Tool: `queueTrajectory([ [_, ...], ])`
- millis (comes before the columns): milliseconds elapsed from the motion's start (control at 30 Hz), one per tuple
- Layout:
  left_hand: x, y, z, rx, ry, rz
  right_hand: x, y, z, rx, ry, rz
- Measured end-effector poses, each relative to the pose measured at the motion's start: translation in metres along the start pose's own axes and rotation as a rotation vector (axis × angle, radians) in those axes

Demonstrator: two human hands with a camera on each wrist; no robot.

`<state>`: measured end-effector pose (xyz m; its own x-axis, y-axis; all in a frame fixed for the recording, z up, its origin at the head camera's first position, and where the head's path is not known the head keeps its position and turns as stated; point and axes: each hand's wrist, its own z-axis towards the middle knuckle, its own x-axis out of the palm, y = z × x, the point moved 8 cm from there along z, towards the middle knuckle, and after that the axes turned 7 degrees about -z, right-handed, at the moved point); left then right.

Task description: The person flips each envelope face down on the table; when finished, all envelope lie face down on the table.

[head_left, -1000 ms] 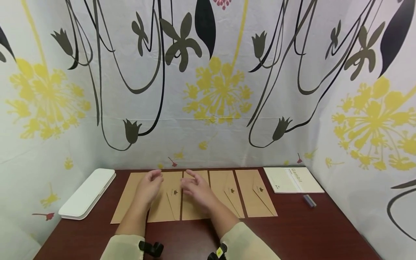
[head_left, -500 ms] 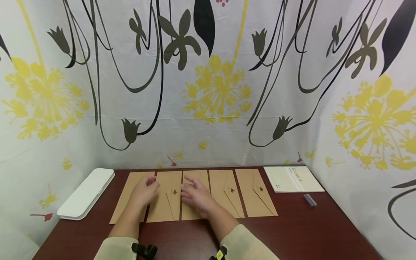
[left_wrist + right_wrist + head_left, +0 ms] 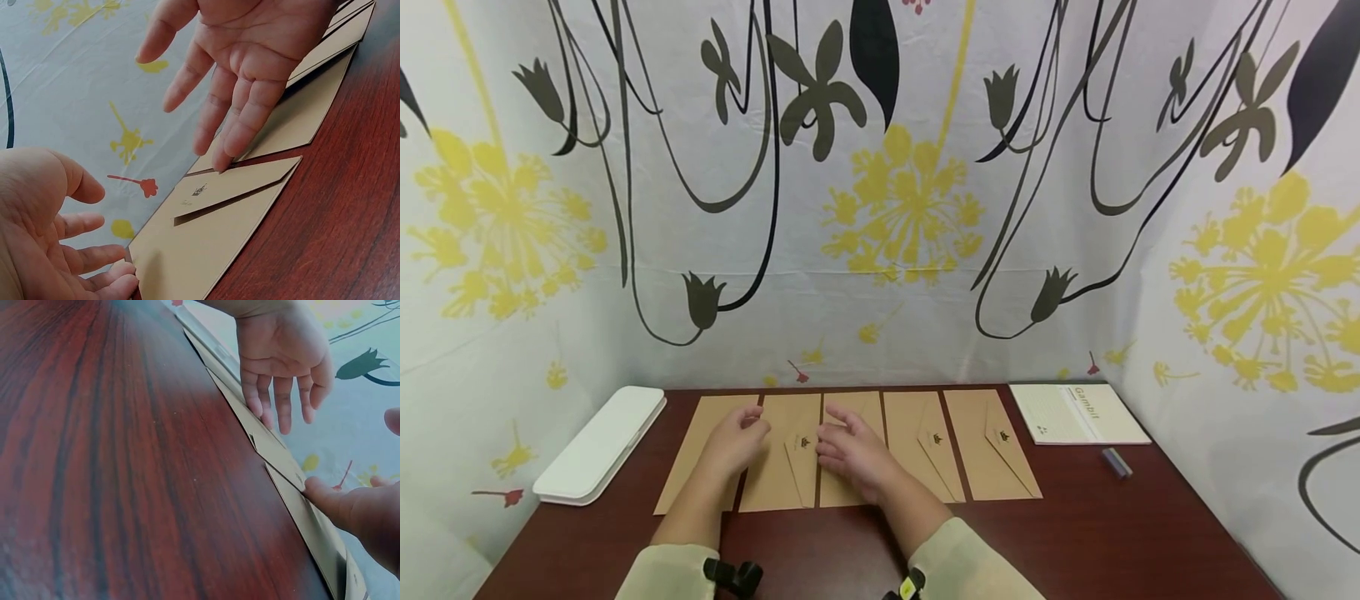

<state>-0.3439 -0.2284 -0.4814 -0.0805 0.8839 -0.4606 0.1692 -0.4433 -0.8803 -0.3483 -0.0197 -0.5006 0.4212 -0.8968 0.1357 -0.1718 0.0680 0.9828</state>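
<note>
Several brown kraft envelopes lie side by side in a row on the dark red wooden table. My left hand (image 3: 735, 440) is over the gap between the leftmost envelope (image 3: 706, 412) and the second envelope (image 3: 786, 487), fingers relaxed, holding nothing. Palm facing left, my right hand (image 3: 855, 457) is at the third envelope (image 3: 861, 408) with its fingers loosely extended and nothing in them. The left wrist view shows the right hand's fingertips (image 3: 222, 164) close over an envelope flap (image 3: 240, 187) with a small printed crown. To the right lie the fourth envelope (image 3: 913, 412) and the fifth envelope (image 3: 973, 417).
A white flat case (image 3: 601, 446) sits at the table's left edge. At the back right is a cream notebook (image 3: 1052, 417) marked "Gambit", with a small grey block (image 3: 1116, 462) in front of it. Patterned cloth (image 3: 880, 333) walls the table's back and sides.
Over the past second my left hand has shifted slightly left and down, and my right hand has settled a little lower. During the last half second both hands have stayed nearly still.
</note>
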Motion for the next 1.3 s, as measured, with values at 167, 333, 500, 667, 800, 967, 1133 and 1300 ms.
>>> queueTrajectory([
  [167,0.002,0.003,0.002,-0.005,-0.001,0.002,-0.002,0.000,-0.001,0.003,-0.009,0.038],
  [333,0.005,-0.001,-0.001,0.010,0.006,0.009,-0.008,-0.001,0.001,-0.010,-0.028,0.061],
  [500,0.014,-0.006,-0.003,0.017,0.029,-0.004,-0.010,0.003,0.003,-0.053,-0.041,0.024],
  [667,0.023,-0.011,-0.005,0.040,0.051,-0.040,-0.007,0.009,0.001,-0.106,-0.043,-0.023],
  [800,0.029,-0.014,-0.008,0.055,0.080,-0.081,-0.001,0.010,-0.001,-0.113,-0.027,-0.069],
  [967,0.034,-0.019,-0.011,0.061,0.121,-0.181,0.009,0.011,-0.006,-0.101,-0.010,-0.137],
  [1133,0.036,-0.024,-0.013,0.064,0.133,-0.249,0.019,0.015,-0.011,-0.106,-0.002,-0.194],
  [1300,0.036,-0.028,-0.013,0.066,0.133,-0.276,0.027,0.017,-0.012,-0.121,0.044,-0.164],
])
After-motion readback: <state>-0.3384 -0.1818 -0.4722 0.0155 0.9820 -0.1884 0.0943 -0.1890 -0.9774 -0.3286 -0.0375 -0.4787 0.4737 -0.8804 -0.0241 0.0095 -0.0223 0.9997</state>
